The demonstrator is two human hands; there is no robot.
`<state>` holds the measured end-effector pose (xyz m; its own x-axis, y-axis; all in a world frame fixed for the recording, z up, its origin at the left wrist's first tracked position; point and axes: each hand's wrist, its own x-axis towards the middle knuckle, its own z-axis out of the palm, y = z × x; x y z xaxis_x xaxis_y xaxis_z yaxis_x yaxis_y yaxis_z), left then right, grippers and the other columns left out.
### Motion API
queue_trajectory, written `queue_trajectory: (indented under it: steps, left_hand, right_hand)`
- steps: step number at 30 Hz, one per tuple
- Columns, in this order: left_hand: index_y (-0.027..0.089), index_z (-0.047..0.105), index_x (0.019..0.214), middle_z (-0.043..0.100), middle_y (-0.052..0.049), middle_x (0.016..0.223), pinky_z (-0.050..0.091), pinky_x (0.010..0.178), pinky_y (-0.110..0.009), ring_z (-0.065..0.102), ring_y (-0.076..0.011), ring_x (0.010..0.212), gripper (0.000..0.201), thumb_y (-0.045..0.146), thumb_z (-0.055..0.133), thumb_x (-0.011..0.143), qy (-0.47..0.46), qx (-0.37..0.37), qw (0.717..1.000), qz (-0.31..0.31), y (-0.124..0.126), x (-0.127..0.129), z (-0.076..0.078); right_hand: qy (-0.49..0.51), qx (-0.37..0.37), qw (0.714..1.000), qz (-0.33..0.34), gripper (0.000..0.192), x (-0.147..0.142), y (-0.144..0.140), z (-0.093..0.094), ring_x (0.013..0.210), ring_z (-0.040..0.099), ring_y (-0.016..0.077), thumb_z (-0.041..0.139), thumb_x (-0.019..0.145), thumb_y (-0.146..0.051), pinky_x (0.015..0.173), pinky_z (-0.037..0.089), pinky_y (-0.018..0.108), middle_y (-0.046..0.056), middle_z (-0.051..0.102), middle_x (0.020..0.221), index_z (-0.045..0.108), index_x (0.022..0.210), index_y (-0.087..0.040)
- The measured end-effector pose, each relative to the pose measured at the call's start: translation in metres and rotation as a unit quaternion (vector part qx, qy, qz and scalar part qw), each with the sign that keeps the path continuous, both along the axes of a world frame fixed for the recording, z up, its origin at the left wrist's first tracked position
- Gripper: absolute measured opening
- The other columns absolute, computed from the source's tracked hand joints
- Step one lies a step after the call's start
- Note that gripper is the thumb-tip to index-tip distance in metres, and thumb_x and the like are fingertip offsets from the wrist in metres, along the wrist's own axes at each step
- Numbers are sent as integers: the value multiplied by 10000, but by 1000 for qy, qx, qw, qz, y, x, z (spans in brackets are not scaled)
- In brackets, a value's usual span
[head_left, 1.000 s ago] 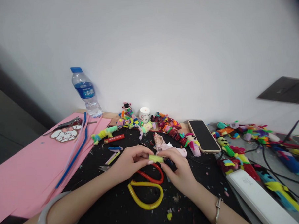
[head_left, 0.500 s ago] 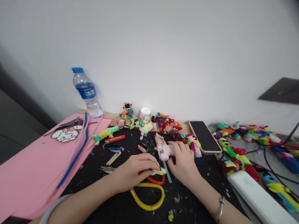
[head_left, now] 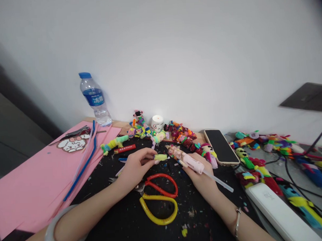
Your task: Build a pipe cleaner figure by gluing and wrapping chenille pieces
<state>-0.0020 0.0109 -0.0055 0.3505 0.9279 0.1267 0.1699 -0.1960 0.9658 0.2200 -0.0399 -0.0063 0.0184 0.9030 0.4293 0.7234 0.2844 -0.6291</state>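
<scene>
My left hand [head_left: 141, 160] pinches a short yellow-green pipe cleaner piece [head_left: 161, 157] between thumb and fingers, just above the black work surface. Across from it, my right hand [head_left: 199, 172] is wrapped round a pale pink glue gun [head_left: 193, 163]. The gun's brown-stained nozzle points left, near the yellow piece, and a clear glue stick [head_left: 219, 182] sticks out of its back end. Between my forearms lie scissors with one red handle loop [head_left: 163, 175] and one yellow handle loop [head_left: 161, 221]. Their blades are partly hidden beneath my left hand.
Pink sheets [head_left: 45, 168] with long pipe cleaners [head_left: 83, 166] cover the left. A water bottle [head_left: 96, 98] stands against the wall beyond. Colourful pipe cleaner dolls [head_left: 187, 140], a white cup [head_left: 157, 123], a phone [head_left: 221, 146] and a white power bank [head_left: 279, 211] lie around, with black cables at right.
My right hand has lifted and turned the glue gun, so its glue stick now points right. My left hand has moved up and left with the yellow piece, uncovering the red scissor handle.
</scene>
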Motion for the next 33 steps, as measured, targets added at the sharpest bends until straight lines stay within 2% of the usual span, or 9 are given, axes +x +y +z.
queue_trajectory:
  steps: [3,7,23,33]
  left_hand:
    - [159,570,927,668,-50,898,526,838,-360,656,-188,858,193,207,613,745,-24,-19,999,13,1,0,2]
    - [157,571,924,664,-50,907,529,837,-357,652,-182,863,198,189,614,733,-23,-9,999,27,1,0,2]
    - [174,570,903,681,-36,870,534,801,-329,662,-183,827,154,206,604,756,12,20,1000,9,-4,-1,6]
    - [183,571,878,682,-28,850,538,789,-324,666,-187,830,128,212,601,757,3,22,1000,14,-2,-1,2]
  right_hand:
    - [10,-1,1000,15,92,-4,-3,5,642,593,173,594,783,-267,585,452,271,32,644,710,602,745,-183]
    - [17,-7,999,48,87,-7,-4,6,574,568,148,609,764,-240,543,446,249,17,624,658,588,706,-179]
    - [6,-10,998,65,96,-8,-4,6,561,554,131,610,770,-236,533,445,233,3,600,647,571,703,-180]
    - [-2,-14,998,56,98,-7,-5,4,555,554,130,605,773,-238,525,442,232,3,608,649,568,701,-184]
